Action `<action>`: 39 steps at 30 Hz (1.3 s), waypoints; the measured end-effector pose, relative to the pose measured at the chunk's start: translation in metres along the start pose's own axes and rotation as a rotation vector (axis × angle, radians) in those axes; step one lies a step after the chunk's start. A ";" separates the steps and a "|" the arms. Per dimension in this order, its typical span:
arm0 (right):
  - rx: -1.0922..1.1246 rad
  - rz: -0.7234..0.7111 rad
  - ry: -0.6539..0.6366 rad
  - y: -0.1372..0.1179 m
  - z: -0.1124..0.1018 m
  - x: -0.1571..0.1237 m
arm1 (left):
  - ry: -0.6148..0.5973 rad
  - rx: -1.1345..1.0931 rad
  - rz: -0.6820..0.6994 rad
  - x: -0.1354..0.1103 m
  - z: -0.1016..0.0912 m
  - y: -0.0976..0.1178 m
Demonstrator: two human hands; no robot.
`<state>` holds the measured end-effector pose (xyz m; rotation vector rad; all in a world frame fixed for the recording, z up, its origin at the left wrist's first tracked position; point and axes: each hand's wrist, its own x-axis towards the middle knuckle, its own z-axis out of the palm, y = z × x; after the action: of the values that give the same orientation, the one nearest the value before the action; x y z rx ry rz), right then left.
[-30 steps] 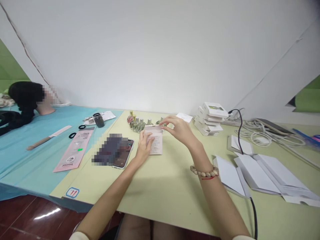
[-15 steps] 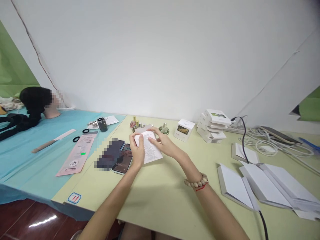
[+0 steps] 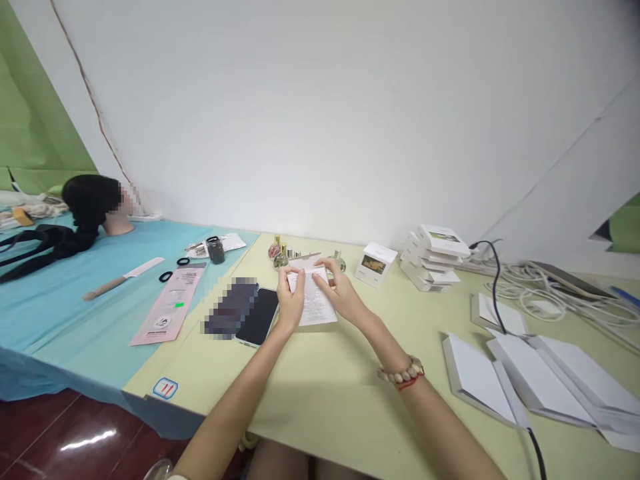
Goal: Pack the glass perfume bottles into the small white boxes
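Between both hands is a small white carton (image 3: 319,308) with fine printed text on the side facing me. A flap stands up at its top end. My left hand (image 3: 291,301) grips the carton's left edge, thumb near the upper edge. From the right, my right hand (image 3: 343,293) holds the upper right part, thumb and fingertips at the flap. Just behind the carton stand several small glass bottles, among them a pink one with a gold cap (image 3: 275,248); the carton and fingers partly hide them.
A dark-screened phone (image 3: 257,317) lies left of my hands. Further right are an upright white box (image 3: 376,264), stacked white boxes (image 3: 434,257), flattened cartons (image 3: 485,377) and tangled cables (image 3: 533,293). On the blue cloth lie a knife (image 3: 123,279) and pink packet (image 3: 170,305).
The view has shifted, so the table things appear further right. The phone's screen has gone dark. Both hands still hold the carton, my fingers now closer together at its top flap.
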<state>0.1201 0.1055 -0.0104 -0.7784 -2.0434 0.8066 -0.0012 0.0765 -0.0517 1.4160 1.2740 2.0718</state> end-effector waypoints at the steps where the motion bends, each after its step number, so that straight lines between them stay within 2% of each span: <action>1: 0.038 0.010 0.026 0.000 0.001 -0.003 | -0.016 0.013 0.010 -0.001 0.000 0.000; 4: 0.147 0.043 0.130 0.003 0.004 -0.017 | -0.061 0.040 0.042 -0.005 0.002 -0.003; 8: 0.179 0.127 0.248 0.015 0.005 -0.038 | -0.184 0.065 0.103 -0.014 0.008 -0.008; 13: 0.065 0.107 0.266 0.031 0.008 -0.059 | -0.277 0.097 0.114 -0.027 0.012 -0.012; 20: -0.035 0.127 0.310 0.043 0.009 -0.069 | -0.275 0.204 0.124 -0.032 0.010 -0.011; 25: -0.109 0.090 0.335 0.042 0.001 -0.067 | -0.353 0.237 0.216 -0.027 0.008 -0.016; 31: -0.202 0.024 0.300 0.034 -0.009 -0.066 | -0.404 0.252 0.210 -0.025 0.007 -0.020; 37: -0.264 -0.065 0.338 0.035 -0.009 -0.069 | -0.373 0.269 0.468 -0.024 0.006 -0.023; 39: -0.241 -0.066 0.332 0.036 -0.007 -0.069 | -0.373 0.325 0.498 -0.023 0.005 -0.024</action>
<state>0.1690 0.0781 -0.0646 -0.9066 -1.8714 0.3672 0.0088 0.0768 -0.0839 2.3373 1.2241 1.7837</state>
